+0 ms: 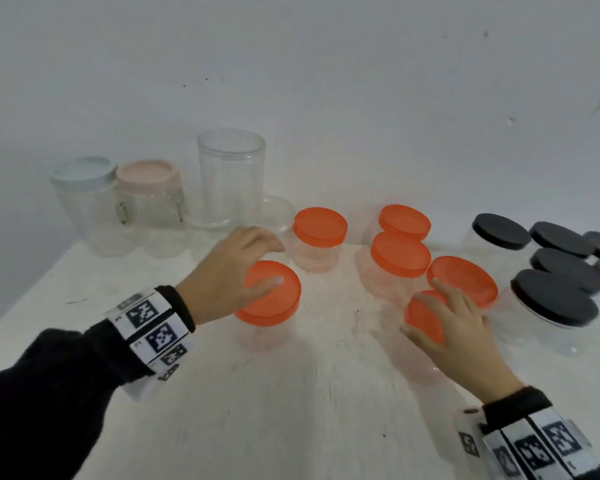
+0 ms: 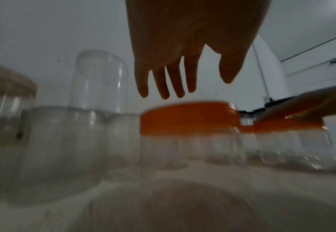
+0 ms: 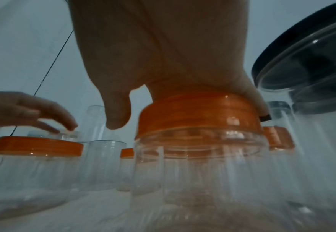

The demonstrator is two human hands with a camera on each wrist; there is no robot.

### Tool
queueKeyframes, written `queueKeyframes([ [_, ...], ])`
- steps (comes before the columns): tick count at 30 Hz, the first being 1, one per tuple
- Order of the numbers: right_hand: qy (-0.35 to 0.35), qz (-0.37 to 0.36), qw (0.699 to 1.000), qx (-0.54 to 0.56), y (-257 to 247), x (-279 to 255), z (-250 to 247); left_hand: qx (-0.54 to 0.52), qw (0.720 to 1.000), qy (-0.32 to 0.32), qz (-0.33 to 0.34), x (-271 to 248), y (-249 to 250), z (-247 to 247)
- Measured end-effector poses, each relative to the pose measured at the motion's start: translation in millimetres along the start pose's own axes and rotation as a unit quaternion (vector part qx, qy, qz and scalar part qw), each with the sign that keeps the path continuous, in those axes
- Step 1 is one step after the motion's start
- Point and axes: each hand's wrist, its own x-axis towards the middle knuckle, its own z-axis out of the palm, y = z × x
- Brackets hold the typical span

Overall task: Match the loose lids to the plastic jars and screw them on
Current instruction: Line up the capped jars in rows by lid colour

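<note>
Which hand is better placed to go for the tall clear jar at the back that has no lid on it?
Left, probably. The left hand hovers open above an orange-lidded jar, just in front of the tall open jar. The right hand grips another orange lid, farther away.

White table: clear jars, orange, black lids.

A scuffed white table meets a plain grey-white wall marked with small dark specks.
</note>
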Motion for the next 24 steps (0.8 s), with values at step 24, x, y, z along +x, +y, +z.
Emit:
queueKeyframes([
  [24,-0.014,-0.162,0.98,0.115,-48.7,70.5,-5.7,0.152,0.98,-0.089,-0.096,-33.7,-34.1,35.7],
])
